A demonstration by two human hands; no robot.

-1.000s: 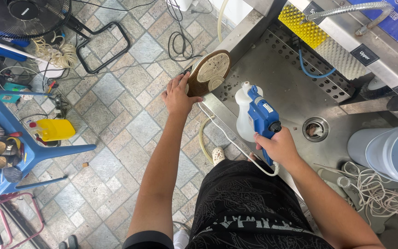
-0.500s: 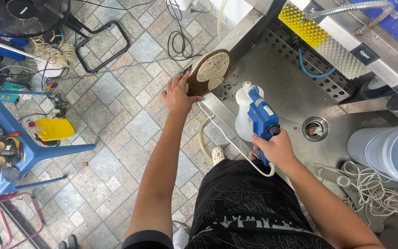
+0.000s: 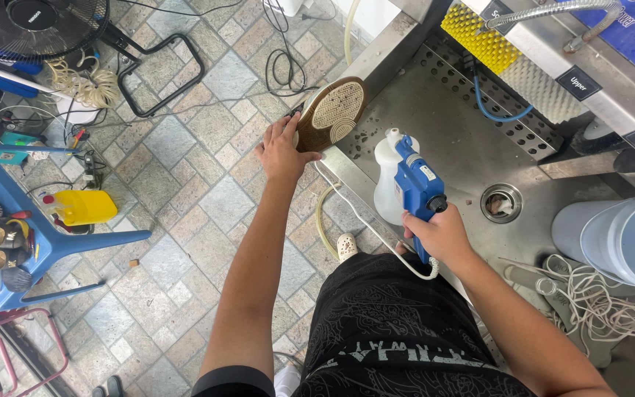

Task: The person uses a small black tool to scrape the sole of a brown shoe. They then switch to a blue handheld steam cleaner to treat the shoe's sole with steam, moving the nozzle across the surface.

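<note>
Shoe: a shoe (image 3: pixel 330 114) turned sole-up, the brown patterned sole facing the camera, held at the front edge of the steel sink (image 3: pixel 450 140), its toe end over the basin and its heel end toward the tiled floor (image 3: pixel 207 198).
Left fingers: the left hand (image 3: pixel 282 151) is closed around the shoe's lower end, fingers spread along its side, thumb near the sole.
Right fingers: the right hand (image 3: pixel 441 234) is clenched around the grip of a blue spray gun (image 3: pixel 417 184), which points away from the body toward the shoe.
Spray gun: it carries a white bottle (image 3: pixel 386 180) at its left side; a white cord (image 3: pixel 365 224) loops from below the grip and runs along the sink's edge toward the shoe.
Sink: perforated steel back wall, a round drain (image 3: pixel 500 203) to the right of the gun, a blue hose (image 3: pixel 494 110) and a yellow brush block (image 3: pixel 473 37) at the far side.
Right of the sink: a pale bucket (image 3: pixel 615 239), with a tangle of light cord (image 3: pixel 604 301) below it.
Floor at left: a blue plastic chair (image 3: pixel 31 235) holding shoes, a yellow container (image 3: pixel 86 206) just beside it, a black fan (image 3: pixel 34 26) and loose cables (image 3: pixel 288 70) farther off.
</note>
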